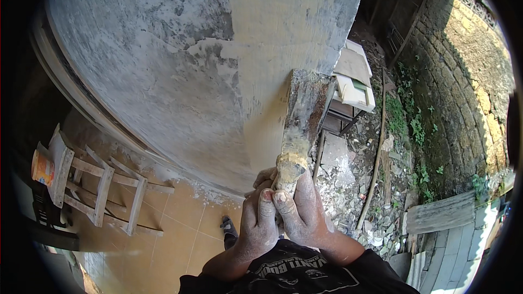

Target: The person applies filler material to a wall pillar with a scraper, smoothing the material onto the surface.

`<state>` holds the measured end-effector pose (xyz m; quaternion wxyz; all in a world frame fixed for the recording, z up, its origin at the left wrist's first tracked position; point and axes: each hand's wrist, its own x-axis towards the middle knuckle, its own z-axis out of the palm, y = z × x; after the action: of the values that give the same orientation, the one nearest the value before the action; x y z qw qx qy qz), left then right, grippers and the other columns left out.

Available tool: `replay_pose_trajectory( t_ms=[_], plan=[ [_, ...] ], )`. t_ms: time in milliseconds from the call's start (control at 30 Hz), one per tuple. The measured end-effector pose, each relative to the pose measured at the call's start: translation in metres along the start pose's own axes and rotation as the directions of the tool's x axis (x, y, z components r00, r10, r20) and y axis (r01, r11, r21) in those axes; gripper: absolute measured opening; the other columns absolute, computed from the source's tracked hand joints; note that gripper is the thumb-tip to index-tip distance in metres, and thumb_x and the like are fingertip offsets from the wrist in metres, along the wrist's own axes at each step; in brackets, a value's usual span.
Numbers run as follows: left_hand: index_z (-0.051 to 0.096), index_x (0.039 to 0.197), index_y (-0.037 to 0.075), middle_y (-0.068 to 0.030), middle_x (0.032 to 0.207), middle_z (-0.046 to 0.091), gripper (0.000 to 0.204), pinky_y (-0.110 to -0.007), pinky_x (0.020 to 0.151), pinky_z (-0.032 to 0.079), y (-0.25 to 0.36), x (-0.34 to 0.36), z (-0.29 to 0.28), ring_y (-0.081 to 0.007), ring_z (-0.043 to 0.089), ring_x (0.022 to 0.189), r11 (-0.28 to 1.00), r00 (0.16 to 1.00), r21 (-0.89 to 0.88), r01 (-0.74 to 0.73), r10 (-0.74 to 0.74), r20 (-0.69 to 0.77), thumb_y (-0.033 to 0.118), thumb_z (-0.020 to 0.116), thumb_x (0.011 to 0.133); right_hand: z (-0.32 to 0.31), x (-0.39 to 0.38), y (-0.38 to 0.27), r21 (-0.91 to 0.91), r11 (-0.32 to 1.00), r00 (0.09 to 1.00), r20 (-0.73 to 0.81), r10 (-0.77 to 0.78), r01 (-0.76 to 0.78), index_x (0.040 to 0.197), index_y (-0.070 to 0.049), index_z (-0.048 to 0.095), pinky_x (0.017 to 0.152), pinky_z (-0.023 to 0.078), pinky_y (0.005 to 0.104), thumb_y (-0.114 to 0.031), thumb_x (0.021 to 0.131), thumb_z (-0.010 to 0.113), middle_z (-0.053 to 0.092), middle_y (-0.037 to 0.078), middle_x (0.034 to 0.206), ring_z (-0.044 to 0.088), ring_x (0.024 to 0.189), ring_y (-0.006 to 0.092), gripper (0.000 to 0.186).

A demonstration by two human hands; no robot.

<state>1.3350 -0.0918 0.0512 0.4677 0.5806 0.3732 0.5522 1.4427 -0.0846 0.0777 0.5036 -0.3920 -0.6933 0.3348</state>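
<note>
My left hand [259,218] and my right hand [306,212], both coated in white dust, are closed together in front of my chest. Between them is a pale, dusty piece [291,167] with a rough yellowish end and a dark patch; its kind cannot be made out. Both thumbs press side by side against its near end, while most of the other fingers are hidden behind. Just beyond the hands runs the top of a narrow, stained ledge [306,103], joined to a wall [256,49] with grey patches and a cream-coloured strip.
On the left, a wooden step stand [103,185] rests on a tan tiled floor [180,228], with an orange-and-white bucket [42,167] at its end. To the right lie rubble [348,185], a long pole [378,174] and white panels [354,73] beside a stone wall [452,98].
</note>
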Motion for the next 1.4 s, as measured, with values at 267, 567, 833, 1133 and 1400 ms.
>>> replay_pose_trajectory(
  t_ms=[267, 567, 833, 1133, 1400],
  plan=[
    [0.047, 0.104, -0.006, -0.0170, 0.094, 0.053, 0.033, -0.033, 0.073, 0.043, 0.008, 0.004, 0.006, -0.0221, 0.052, 0.082, 0.997, 0.981, -0.057, 0.043, -0.053, -0.185, 0.022, 0.032, 0.096, -0.001, 0.001, 0.008, -0.172, 0.964, 0.979, 0.018, -0.202, 0.202, 0.119, 0.000, 0.043, 0.061, 0.044, 0.0451, -0.007, 0.085, 0.054, 0.040, 0.033, 0.101, 0.051, 0.081, 0.0447, 0.036],
    [0.045, 0.110, -0.006, -0.0127, 0.104, 0.051, 0.039, -0.029, 0.083, 0.040, 0.008, 0.004, 0.002, -0.0168, 0.050, 0.095, 0.988, 0.990, -0.132, 0.075, -0.090, -0.110, 0.026, 0.028, 0.097, -0.002, 0.005, 0.001, -0.101, 0.989, 0.994, -0.012, -0.110, 0.108, 0.118, 0.005, 0.039, 0.064, 0.041, 0.0452, -0.010, 0.086, 0.053, 0.043, 0.029, 0.095, 0.051, 0.077, 0.0408, 0.038],
    [0.046, 0.110, -0.002, -0.0082, 0.097, 0.052, 0.041, -0.026, 0.078, 0.041, 0.016, 0.015, 0.000, -0.0134, 0.051, 0.089, 0.984, 0.994, -0.139, 0.107, -0.110, -0.009, 0.031, 0.026, 0.097, -0.006, 0.011, -0.011, -0.162, 0.956, 0.968, -0.004, -0.249, 0.245, 0.117, 0.006, 0.041, 0.065, 0.043, 0.0474, -0.008, 0.086, 0.052, 0.042, 0.031, 0.096, 0.051, 0.077, 0.0417, 0.035],
    [0.045, 0.113, -0.002, -0.0075, 0.095, 0.054, 0.043, -0.025, 0.076, 0.043, 0.023, 0.020, 0.001, -0.0124, 0.052, 0.086, 0.989, 0.997, -0.129, 0.075, -0.076, -0.006, 0.033, 0.025, 0.097, -0.005, 0.021, -0.022, -0.032, 0.989, 0.984, -0.100, -0.148, 0.146, 0.113, 0.006, 0.045, 0.062, 0.042, 0.0459, -0.001, 0.083, 0.052, 0.043, 0.026, 0.092, 0.050, 0.076, 0.0405, 0.032],
    [0.043, 0.117, -0.003, -0.0086, 0.099, 0.053, 0.041, -0.027, 0.083, 0.040, 0.034, 0.032, 0.002, -0.0150, 0.051, 0.091, 0.989, 0.998, -0.143, 0.025, -0.016, 0.062, 0.029, 0.024, 0.098, -0.006, 0.024, -0.019, -0.048, 0.981, 0.976, -0.106, -0.190, 0.186, 0.107, 0.005, 0.047, 0.064, 0.043, 0.0425, -0.011, 0.088, 0.045, 0.050, 0.025, 0.092, 0.054, 0.080, 0.0350, 0.025]
  ],
)
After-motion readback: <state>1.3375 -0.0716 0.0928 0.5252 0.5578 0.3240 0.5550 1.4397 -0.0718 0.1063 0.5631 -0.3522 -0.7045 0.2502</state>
